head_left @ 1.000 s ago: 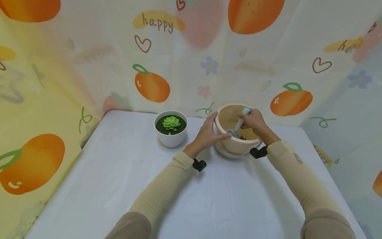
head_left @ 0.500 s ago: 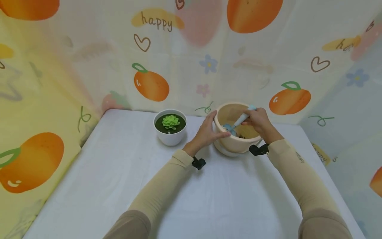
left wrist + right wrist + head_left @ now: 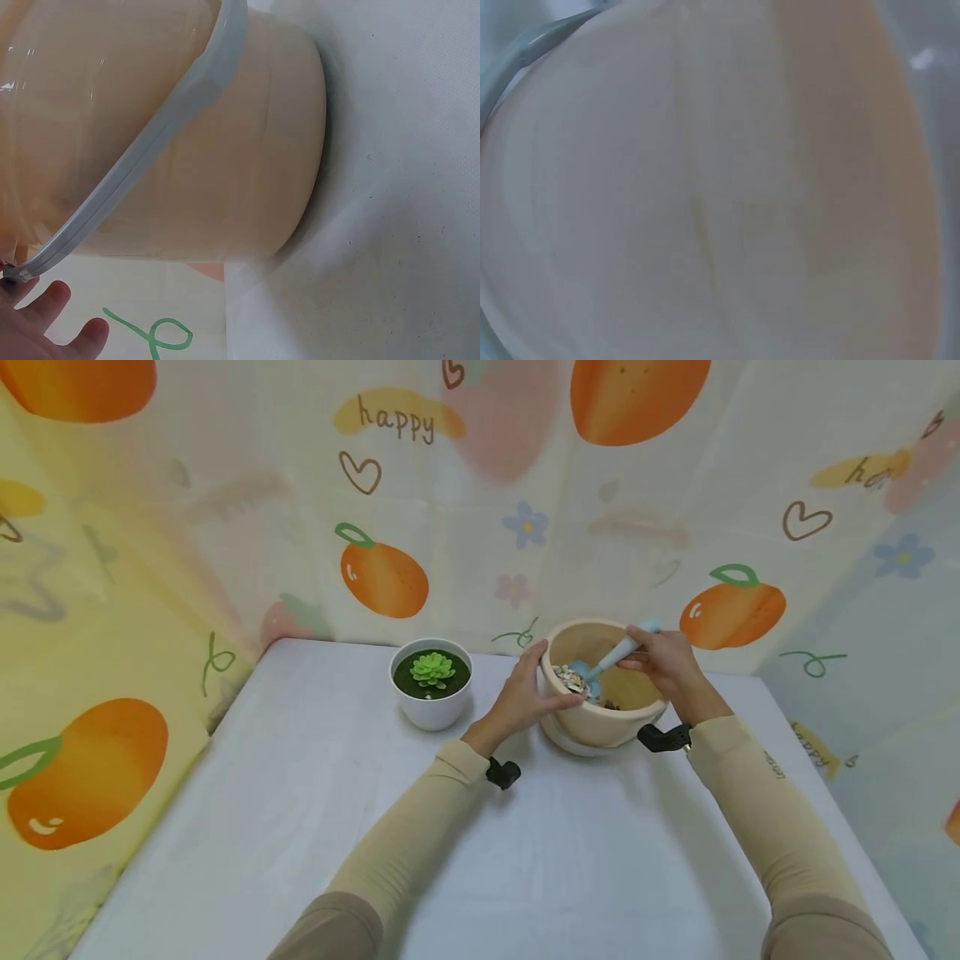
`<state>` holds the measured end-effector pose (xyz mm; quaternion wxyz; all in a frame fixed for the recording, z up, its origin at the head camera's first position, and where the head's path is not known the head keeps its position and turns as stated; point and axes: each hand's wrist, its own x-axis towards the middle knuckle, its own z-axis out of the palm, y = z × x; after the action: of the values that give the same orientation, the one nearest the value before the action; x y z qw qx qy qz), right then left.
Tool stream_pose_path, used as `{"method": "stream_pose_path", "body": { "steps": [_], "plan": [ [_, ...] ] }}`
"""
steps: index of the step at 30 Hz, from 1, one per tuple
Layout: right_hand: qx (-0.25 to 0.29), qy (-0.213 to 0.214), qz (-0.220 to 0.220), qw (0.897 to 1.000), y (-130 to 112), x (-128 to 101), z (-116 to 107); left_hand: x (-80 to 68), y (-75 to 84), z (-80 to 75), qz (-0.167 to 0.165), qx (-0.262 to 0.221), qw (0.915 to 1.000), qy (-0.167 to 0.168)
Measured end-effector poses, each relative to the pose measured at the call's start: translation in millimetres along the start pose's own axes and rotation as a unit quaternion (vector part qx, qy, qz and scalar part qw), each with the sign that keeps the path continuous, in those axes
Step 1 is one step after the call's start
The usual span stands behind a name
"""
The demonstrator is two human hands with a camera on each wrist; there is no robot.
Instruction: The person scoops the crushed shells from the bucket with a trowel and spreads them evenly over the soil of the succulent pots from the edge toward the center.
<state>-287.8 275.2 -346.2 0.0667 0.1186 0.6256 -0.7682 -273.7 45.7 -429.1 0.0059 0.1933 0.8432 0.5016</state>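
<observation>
My right hand (image 3: 663,662) grips the blue scoop (image 3: 600,667), its blade heaped with pale chips just inside the beige pot (image 3: 600,720); my left hand (image 3: 525,693) curls round the pot's near wall. I'd keep the blade level and the pot steady so nothing spills. Left of my fingers (image 3: 558,700), a small white succulent pot (image 3: 431,687) stands on the white desk (image 3: 300,827), fruit-print curtains (image 3: 225,485) behind.
</observation>
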Motion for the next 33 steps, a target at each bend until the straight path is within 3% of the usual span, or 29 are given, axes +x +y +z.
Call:
{"method": "stream_pose_path", "body": {
  "steps": [14,23,33],
  "plan": [
    [0.002,-0.010,-0.050,0.999,4,3,-1,-1.0,1.3,-2.2,0.004,0.010,0.9999,-0.001],
    [0.015,-0.001,-0.026,1.000,-5,-1,-9,0.6,2.6,-0.5,0.011,0.014,0.9999,0.000],
    [0.067,-0.034,0.008,0.997,-9,-3,-20,-0.9,1.2,-2.0,0.013,0.018,0.9998,-0.003]
  ]
}}
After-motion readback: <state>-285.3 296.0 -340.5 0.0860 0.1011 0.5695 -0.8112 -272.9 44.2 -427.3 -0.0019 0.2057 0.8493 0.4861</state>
